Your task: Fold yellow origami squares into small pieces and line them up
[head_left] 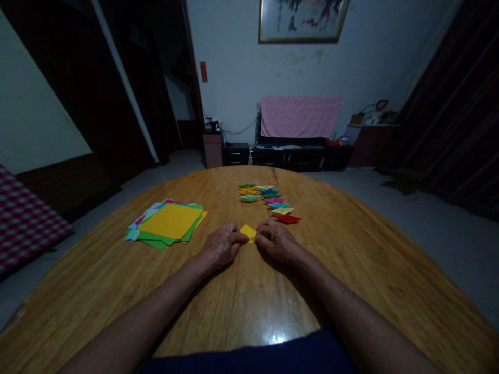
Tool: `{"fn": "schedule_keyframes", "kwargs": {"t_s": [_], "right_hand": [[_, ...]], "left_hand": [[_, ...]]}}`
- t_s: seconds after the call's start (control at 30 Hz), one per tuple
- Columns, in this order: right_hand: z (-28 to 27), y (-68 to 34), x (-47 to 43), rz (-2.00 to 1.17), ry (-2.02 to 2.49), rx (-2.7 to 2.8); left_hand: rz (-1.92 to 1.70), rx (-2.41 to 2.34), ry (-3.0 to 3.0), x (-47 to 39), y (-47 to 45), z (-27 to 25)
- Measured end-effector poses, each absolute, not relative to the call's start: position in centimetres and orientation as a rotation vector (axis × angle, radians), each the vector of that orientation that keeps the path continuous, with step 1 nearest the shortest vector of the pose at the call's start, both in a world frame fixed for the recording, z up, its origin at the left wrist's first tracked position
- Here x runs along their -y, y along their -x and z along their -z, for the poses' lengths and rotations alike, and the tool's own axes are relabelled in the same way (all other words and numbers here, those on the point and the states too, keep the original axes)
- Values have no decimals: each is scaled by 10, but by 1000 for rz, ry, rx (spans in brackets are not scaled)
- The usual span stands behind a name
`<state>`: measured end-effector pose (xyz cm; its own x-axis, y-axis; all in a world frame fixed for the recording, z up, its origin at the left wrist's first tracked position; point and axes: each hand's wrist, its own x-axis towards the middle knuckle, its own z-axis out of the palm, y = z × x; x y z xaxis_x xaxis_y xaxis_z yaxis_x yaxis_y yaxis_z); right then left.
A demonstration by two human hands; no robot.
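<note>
Wooden table [370,234], hands [221,244]; pinched yellow paper [248,231]

yellow paper [248,231]: small, folded, peak pointing away from the person. side edges pinched, left hand [223,244] on one, right hand [277,241] on the other. partly hidden by fingers.

You wear plain dark blue cloth [249,360]; beyond it, your arms [351,301], left hand [221,244] and right hand [277,241] are bare.

The place is a home, seemingly a living room. A framed picture [304,21] hangs on the wall [230,57], a pink cloth [301,117] drapes above a low black cabinet [288,158], and dark curtains [448,98] hang at the right.
</note>
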<state>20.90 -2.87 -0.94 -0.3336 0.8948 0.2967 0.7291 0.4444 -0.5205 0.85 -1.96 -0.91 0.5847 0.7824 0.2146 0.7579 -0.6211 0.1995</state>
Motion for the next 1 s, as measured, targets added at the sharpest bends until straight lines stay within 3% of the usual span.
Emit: {"fn": "schedule_keyframes", "kwargs": {"t_s": [0.63,1.0], "right_hand": [[13,-219,19,-236,1482,2044],[9,-222,19,-318,1446,2071]], "left_hand": [[-270,-1267,-2807,29,-10,0],[-237,-1269,-2793,30,-12,-2]]}}
